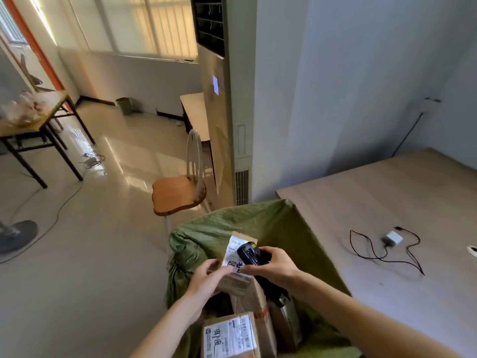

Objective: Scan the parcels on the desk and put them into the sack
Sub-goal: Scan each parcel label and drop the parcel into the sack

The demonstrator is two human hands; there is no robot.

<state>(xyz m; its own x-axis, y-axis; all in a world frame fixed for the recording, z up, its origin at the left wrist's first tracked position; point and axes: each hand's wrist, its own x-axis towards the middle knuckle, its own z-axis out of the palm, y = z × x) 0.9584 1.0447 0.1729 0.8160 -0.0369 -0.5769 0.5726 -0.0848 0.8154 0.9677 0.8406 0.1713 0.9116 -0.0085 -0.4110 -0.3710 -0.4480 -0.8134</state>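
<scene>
An open green sack [260, 220] stands on the floor beside the desk [387, 192]. Over its mouth my left hand [209, 277] grips a cardboard parcel [242, 259] with a white shipping label on top. My right hand [273, 264] holds a black handheld scanner [249, 254] right above that label. Inside the sack lie two more parcels: a taller box [260, 316] and a box with a handwritten label [227, 337] at the bottom of the view.
On the desk lie a white charger with a black cable [392, 240]. A wooden chair [178, 192] stands just beyond the sack, beside a tall air conditioner [227, 112]. A fan base [15, 235] and a table [38, 122] stand at the left.
</scene>
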